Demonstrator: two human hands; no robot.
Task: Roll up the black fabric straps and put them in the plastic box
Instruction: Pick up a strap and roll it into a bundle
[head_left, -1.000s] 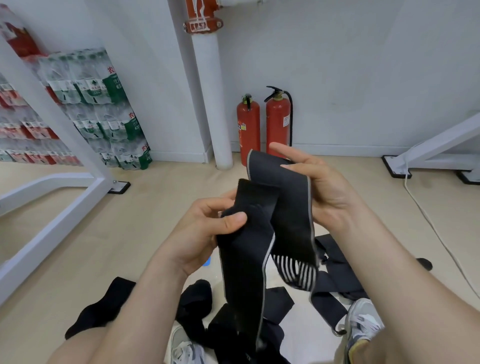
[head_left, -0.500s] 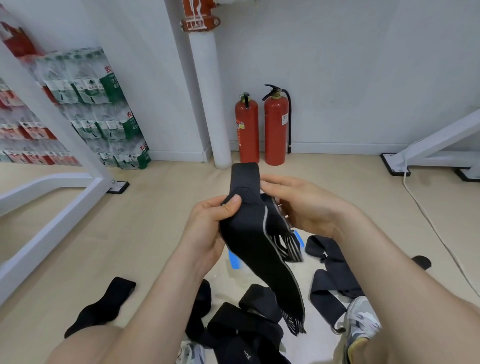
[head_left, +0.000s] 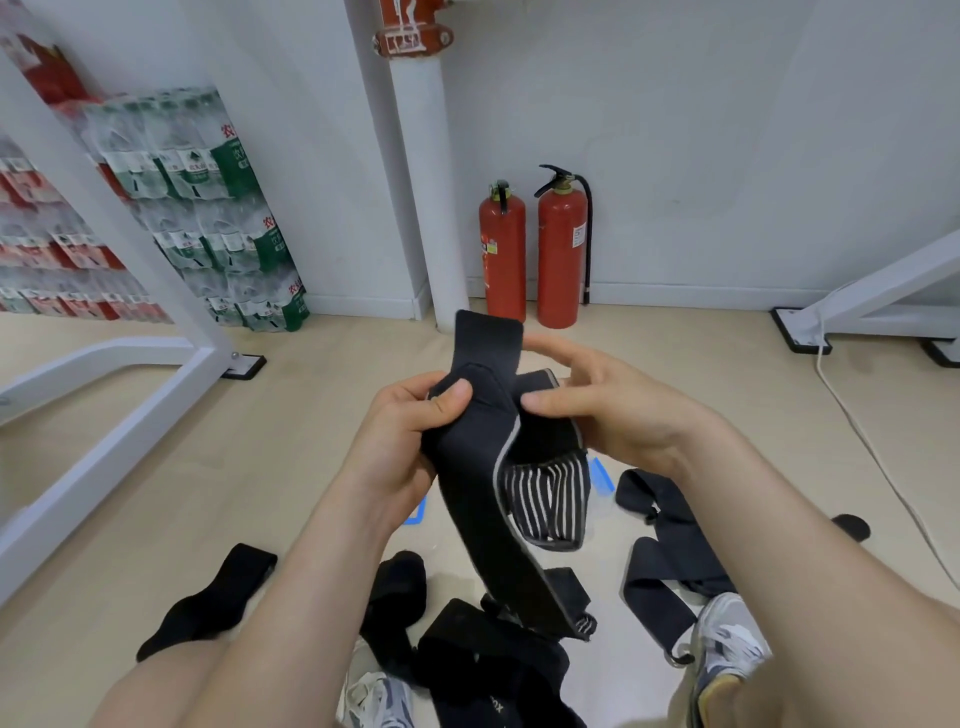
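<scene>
I hold one black fabric strap (head_left: 480, 483) in the air in front of me. My left hand (head_left: 402, 441) pinches its upper part between thumb and fingers. My right hand (head_left: 602, 410) grips the folded portion beside it, thumb pressing on the fabric. A striped grey-and-black inner section hangs in a loop below my right hand, and the strap's long tail drops toward the floor. Several more black straps (head_left: 670, 566) lie loose on the floor below, another strap (head_left: 208, 597) at the lower left. No plastic box is in view.
Two red fire extinguishers (head_left: 558, 249) stand by a white pipe (head_left: 426, 182) at the back wall. Stacked water bottle packs (head_left: 208, 208) are at left behind a white frame (head_left: 119, 218). A white cable (head_left: 872, 447) runs along the floor at right. My shoes (head_left: 727, 644) are at the bottom.
The hanging tail has shortened and the fold near my hands has grown. My right hand moved from on top of the strap to pinching its side. The striped loop now hangs below it.
</scene>
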